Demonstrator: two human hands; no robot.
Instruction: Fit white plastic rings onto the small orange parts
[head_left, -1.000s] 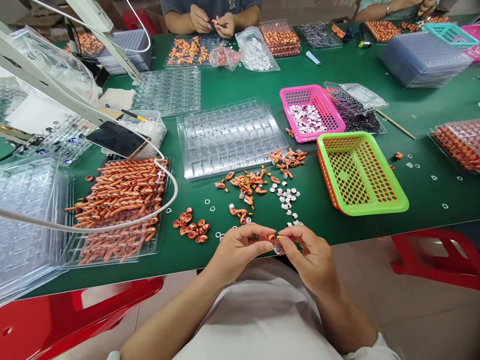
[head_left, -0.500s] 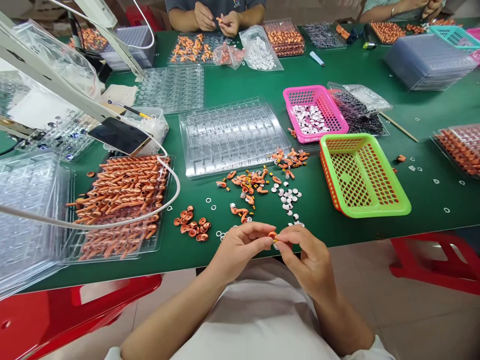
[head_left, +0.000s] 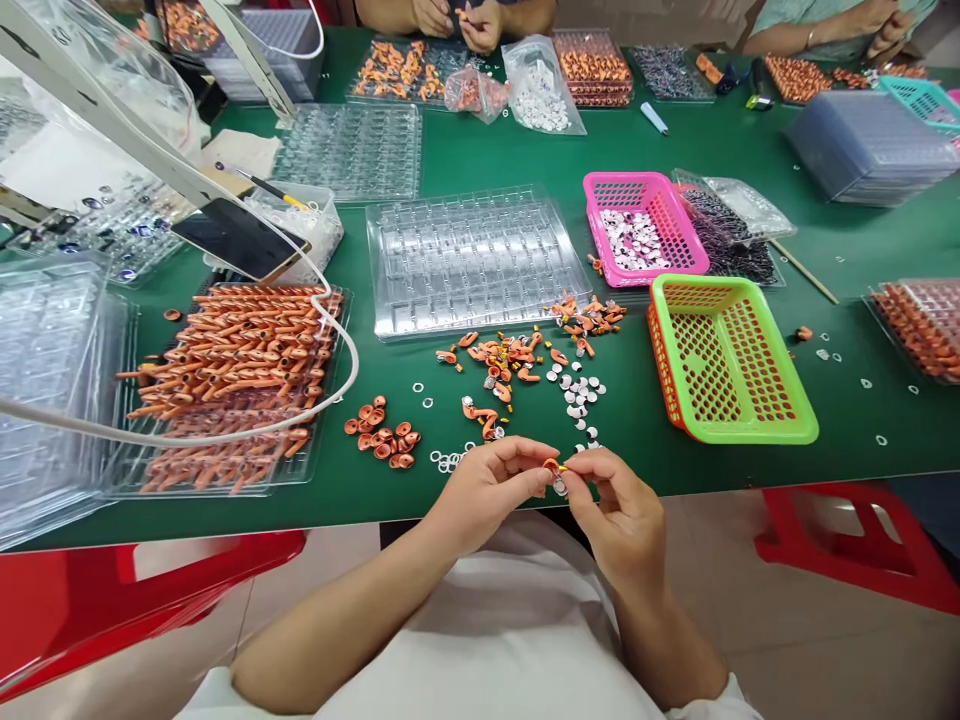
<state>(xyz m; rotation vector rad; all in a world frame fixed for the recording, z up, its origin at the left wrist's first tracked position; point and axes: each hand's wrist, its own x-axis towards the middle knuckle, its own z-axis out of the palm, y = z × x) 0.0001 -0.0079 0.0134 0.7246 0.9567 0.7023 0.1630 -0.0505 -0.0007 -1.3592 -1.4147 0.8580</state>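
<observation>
Close to the table's near edge, my left hand (head_left: 491,490) pinches a small orange plastic part (head_left: 553,466) between thumb and fingers. My right hand (head_left: 619,510) grips the same part from the other side, where a bit of yellow and a pale round piece show; fingertips hide the rest. Beyond my hands lie curved orange pieces with yellow ends (head_left: 506,360) and white discs with dark marks (head_left: 577,395). To the left are orange cup-shaped pieces (head_left: 382,440) and small white rings (head_left: 452,460).
A green basket (head_left: 806,400) and pink basket (head_left: 694,255) stand right of centre. A clear moulded tray (head_left: 472,260) lies behind the loose parts. Trays of orange tubes (head_left: 240,370) sit left, crossed by a white cable (head_left: 351,350). Co-workers' hands (head_left: 480,25) are at the far side.
My view has shifted slightly. Both hands stay together on the orange part, which seems turned a little, with more of its yellow and pale pieces showing.
</observation>
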